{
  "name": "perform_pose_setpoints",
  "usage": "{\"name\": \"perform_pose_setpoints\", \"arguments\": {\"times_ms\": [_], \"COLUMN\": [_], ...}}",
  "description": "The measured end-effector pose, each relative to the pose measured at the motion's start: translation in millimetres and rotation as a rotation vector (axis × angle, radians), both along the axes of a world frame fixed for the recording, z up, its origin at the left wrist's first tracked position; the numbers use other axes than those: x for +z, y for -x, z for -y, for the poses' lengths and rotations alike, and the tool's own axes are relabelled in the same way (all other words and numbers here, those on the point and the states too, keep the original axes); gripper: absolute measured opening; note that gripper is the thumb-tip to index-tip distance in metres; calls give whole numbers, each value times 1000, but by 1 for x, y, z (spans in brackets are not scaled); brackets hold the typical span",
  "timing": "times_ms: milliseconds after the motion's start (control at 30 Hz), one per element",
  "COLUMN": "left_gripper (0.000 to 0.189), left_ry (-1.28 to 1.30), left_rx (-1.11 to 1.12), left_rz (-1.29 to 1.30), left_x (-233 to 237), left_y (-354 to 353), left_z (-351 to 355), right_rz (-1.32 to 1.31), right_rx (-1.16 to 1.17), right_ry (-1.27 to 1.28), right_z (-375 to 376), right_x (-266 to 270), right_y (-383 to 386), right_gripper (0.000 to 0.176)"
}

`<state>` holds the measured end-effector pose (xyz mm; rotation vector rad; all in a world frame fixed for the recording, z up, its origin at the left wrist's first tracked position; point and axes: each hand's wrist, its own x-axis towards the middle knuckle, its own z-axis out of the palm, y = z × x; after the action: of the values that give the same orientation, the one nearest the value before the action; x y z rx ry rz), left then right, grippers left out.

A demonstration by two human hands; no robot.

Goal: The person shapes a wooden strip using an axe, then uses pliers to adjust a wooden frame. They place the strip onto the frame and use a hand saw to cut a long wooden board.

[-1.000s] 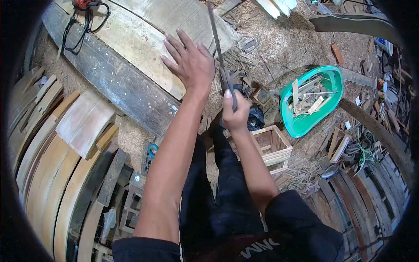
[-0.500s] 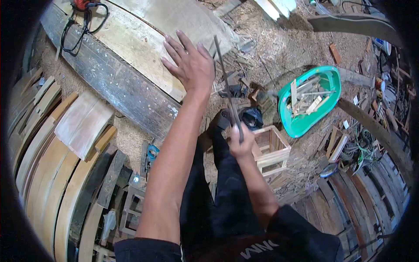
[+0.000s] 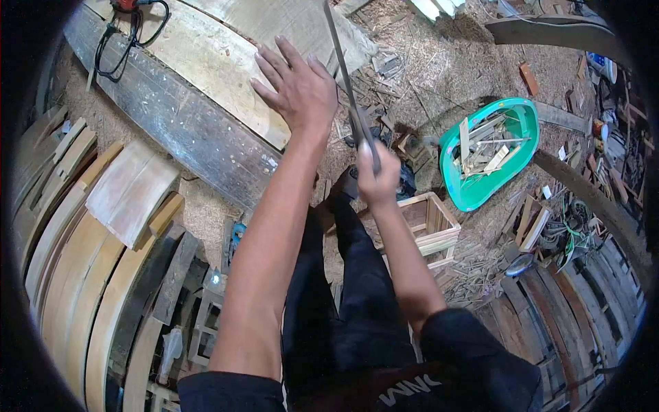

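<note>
My left hand (image 3: 300, 89) lies with spread fingers on the end of a pale wooden board (image 3: 213, 69), which rests on a dark, paint-spotted plank (image 3: 171, 113). Just to the right, my right hand (image 3: 379, 175) is closed around the near end of a long, thin dark tool (image 3: 343, 69), which looks like a saw. Its blade points away from me, past the board's end beside my left hand. The blade's edge and the handle's shape are too blurred to make out.
A green tub (image 3: 460, 185) of wood scraps stands right, near a small wooden frame box (image 3: 439, 230). A red power tool (image 3: 125, 5) with a black cord sits at upper left. Stacked boards (image 3: 68, 281) line the left; sawdust and offcuts cover the ground.
My right hand has moved forward, away from my body, and the long tool has gone with it. My left hand has stayed almost in place on the board.
</note>
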<state>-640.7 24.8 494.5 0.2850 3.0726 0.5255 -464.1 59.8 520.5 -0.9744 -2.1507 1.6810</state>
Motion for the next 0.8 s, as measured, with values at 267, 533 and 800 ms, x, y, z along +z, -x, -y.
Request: {"name": "perform_pose_setpoints", "arguments": {"times_ms": [267, 533, 800], "left_gripper": [65, 65, 66], "left_ry": [-7, 30, 25], "left_rx": [-5, 4, -8], "left_rz": [-31, -34, -31], "left_x": [-4, -2, 0], "left_y": [-2, -1, 1], "left_z": [1, 0, -1], "right_rz": [48, 28, 16], "right_rx": [-55, -24, -46], "right_ry": [43, 2, 32], "right_z": [27, 24, 5], "right_x": [-10, 0, 0], "right_y": [-57, -55, 10], "right_gripper": [27, 32, 28]}}
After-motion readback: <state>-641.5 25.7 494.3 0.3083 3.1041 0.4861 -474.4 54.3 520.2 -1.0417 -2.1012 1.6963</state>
